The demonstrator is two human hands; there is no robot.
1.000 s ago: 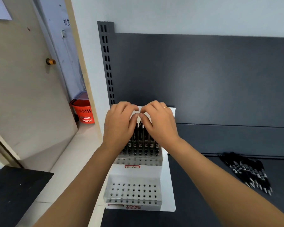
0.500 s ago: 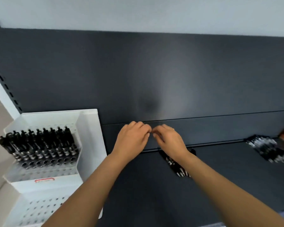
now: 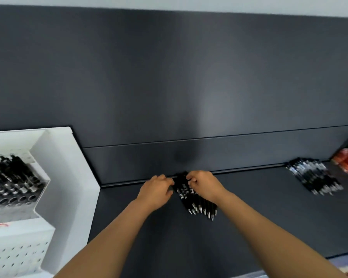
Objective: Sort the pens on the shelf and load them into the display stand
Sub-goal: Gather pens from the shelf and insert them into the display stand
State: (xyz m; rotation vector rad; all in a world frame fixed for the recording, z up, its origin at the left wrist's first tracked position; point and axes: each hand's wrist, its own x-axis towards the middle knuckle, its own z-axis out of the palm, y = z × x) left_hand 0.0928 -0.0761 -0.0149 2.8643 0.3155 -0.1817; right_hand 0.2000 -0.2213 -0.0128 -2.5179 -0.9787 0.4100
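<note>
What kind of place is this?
Probably a shop or stockroom shelf bay: dark metal shelf, white tiered display stand holding pens, one loose pen pile mid-shelf and a second pile to its right.

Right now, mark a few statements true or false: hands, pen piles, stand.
1. The left hand and right hand are both at the middle pen pile. True.
2. The display stand sits to the right of the hands. False: it is at the left.
3. The stand's lower tier is full of pens. False: its visible holes are empty; the standing pens are in the tier above.
4. A second pen pile lies on the shelf further right. True.
</note>
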